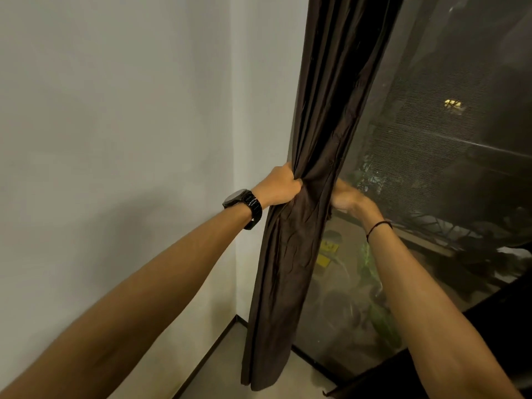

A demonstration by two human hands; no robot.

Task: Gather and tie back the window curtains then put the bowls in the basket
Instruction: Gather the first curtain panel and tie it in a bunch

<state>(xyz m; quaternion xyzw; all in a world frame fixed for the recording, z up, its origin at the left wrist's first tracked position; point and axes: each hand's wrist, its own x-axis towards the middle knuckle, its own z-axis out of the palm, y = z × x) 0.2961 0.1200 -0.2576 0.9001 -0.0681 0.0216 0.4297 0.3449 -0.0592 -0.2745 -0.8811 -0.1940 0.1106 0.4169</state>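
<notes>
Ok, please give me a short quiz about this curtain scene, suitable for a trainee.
1. True or false: the left hand grips the bunched brown curtain.
2. Which wrist carries the black watch? A: left. B: right.
3. Fill in: to the left of the curtain stands a plain white ____.
Key: 1 true; 2 A; 3 wall.

The curtain (313, 156) is made of brown cloth with a slight sheen; the wall (115, 110) is painted matt; the window (460, 139) is glossy glass.
</notes>
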